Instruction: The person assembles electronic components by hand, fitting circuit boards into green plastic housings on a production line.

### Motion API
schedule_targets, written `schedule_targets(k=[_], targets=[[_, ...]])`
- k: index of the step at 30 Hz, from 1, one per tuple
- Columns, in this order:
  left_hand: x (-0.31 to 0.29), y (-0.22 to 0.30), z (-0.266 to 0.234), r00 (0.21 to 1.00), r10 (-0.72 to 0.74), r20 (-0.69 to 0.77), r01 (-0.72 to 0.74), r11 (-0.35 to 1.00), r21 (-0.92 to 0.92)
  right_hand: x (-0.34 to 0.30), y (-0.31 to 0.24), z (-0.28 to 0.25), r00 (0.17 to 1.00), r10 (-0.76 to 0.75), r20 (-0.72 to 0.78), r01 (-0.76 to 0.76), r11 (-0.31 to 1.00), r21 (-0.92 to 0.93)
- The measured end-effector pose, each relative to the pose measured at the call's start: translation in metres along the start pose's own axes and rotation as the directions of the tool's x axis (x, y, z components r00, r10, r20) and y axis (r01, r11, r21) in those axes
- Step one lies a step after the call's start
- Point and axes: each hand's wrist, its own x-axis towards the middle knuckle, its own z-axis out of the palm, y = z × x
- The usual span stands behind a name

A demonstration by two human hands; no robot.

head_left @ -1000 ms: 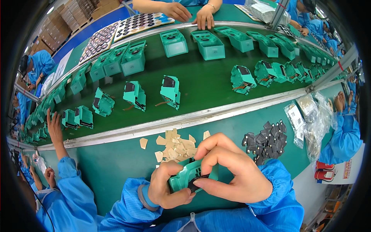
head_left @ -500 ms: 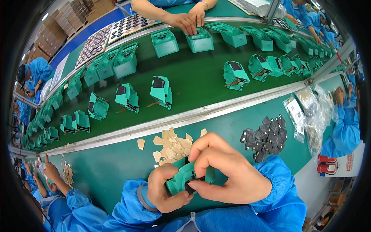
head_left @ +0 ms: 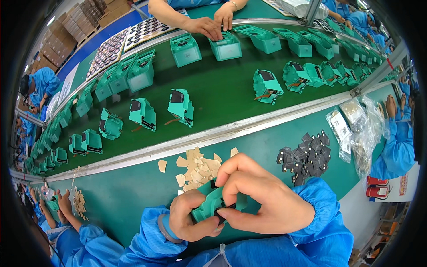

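Note:
A green plastic housing (head_left: 207, 208) is held low over the bench, just in front of my body. My left hand (head_left: 189, 218) is wrapped round its left side. My right hand (head_left: 262, 200) is closed over the other side, its thumb pressing a small black part (head_left: 221, 217) at the near edge of the housing. The right fingers arch over the top and hide much of the housing. Right behind it lies a heap of tan paper pieces (head_left: 195, 167). Farther right is a pile of small black parts (head_left: 307, 155).
Beyond a metal rail (head_left: 222, 130) runs a green conveyor belt (head_left: 213, 100) with rows of green housings (head_left: 180, 107). Across it, a co-worker's hands (head_left: 209, 27) touch one housing. Clear plastic bags (head_left: 358, 133) lie at the right; another co-worker's hand (head_left: 65, 205) is at the left.
Housings on the belt have shifted slightly left. The co-worker's hand at the left has moved lower and now is near a green part. My own hands have barely moved.

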Motion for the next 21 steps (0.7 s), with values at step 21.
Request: schedule_targets(k=[21], targets=[[0.03,0.01,0.012,0.996,-0.026,-0.08,0.035,0.993,0.111,-0.022,-0.028,0.003,0.957,-0.264,-0.117,0.09,0.657,-0.748]])
